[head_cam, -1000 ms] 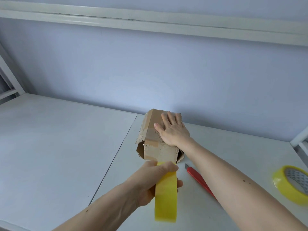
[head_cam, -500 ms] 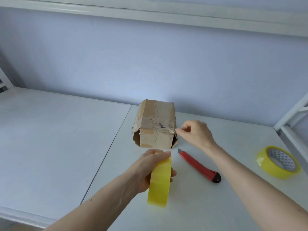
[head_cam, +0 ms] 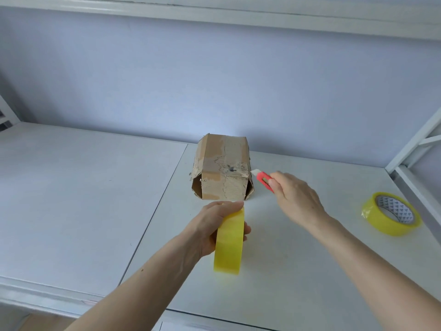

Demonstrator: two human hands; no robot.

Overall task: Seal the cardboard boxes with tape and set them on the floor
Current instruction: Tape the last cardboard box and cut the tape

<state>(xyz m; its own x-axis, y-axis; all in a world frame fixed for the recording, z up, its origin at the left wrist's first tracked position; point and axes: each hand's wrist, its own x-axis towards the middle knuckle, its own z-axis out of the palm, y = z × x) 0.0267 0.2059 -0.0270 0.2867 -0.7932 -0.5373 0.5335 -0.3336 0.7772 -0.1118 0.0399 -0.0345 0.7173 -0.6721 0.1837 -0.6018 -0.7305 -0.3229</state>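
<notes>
Left hand (head_cam: 210, 228) grips one tape roll (head_cam: 229, 244) before the box (head_cam: 223, 170); right hand (head_cam: 296, 199) grips the half-hidden red cutter (head_cam: 263, 180) beside the box; a second roll (head_cam: 391, 213) lies right.

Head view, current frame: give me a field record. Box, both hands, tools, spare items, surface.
box: worn brown cardboard box on its side, near end open, old tape patches on top
left hand: left hand gripping a yellow tape roll held on edge just in front of the box
right hand: right hand holding a red utility knife, tip pointing at the box's right edge
tape strip to box: cannot tell
spare: second yellow tape roll lying flat at right
surface: white table
</notes>
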